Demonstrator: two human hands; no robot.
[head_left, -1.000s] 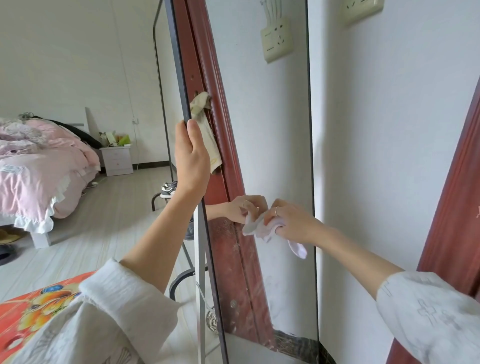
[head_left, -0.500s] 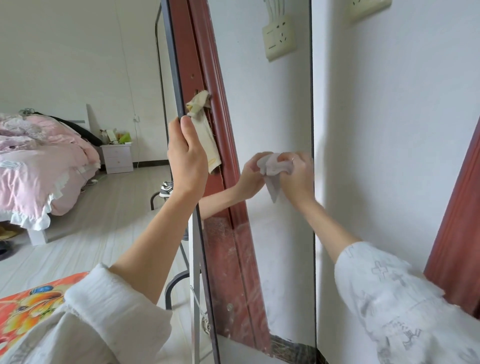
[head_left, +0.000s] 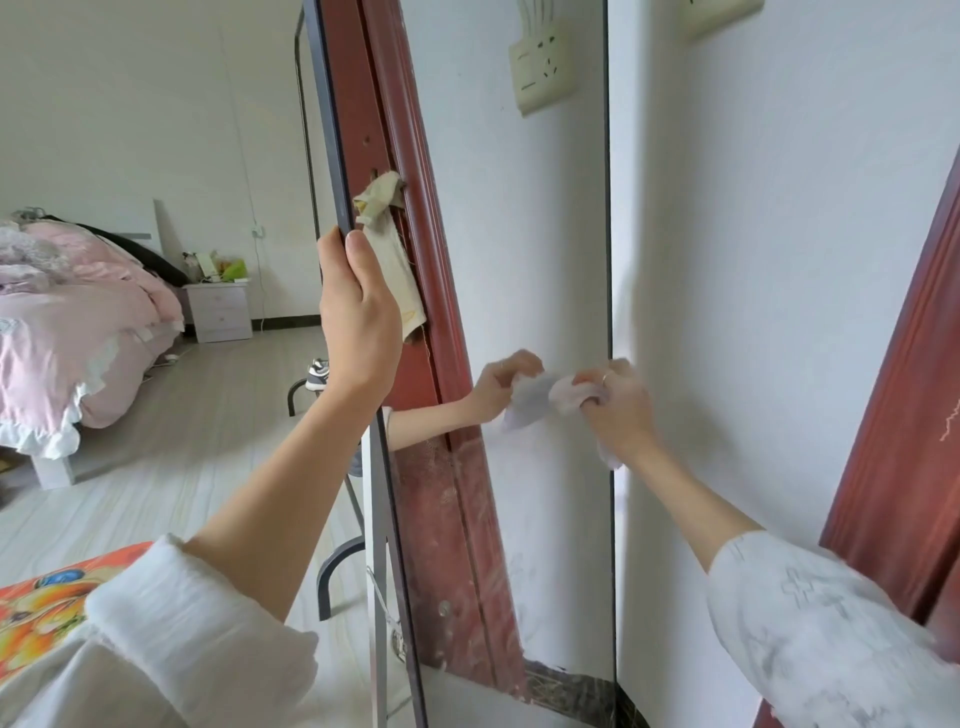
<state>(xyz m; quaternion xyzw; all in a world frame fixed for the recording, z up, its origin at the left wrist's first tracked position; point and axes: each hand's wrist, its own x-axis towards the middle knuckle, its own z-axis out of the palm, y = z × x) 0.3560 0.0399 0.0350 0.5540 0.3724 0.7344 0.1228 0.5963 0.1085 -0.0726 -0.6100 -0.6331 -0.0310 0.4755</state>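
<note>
A tall standing mirror (head_left: 545, 249) in a thin dark frame fills the middle of the picture from top to bottom, close beside the white wall (head_left: 769, 260) on the right. Its glass reflects a red door frame, a wall socket and the wiping hand, and the lower part of the glass looks smeared.

A bed (head_left: 78, 332) with pink bedding sits at the left edge, with a pale nightstand (head_left: 218, 312) just beyond it. Another stretch of red door frame (head_left: 909, 415) runs down the right edge.

The left hand (head_left: 358, 317), centre left, grips the mirror's left edge with its fingers curled round the frame, the arm reaching up from the lower left. The right hand (head_left: 618, 410), right of centre, is closed round a crumpled white cloth (head_left: 571, 397) and presses it against the glass near the mirror's right edge, about halfway up. A tail of the cloth hangs below the wrist.

A grey shoe (head_left: 318, 373) lies on the floor behind the left wrist. A ring (head_left: 604, 378) sits on one finger of the right hand.
</note>
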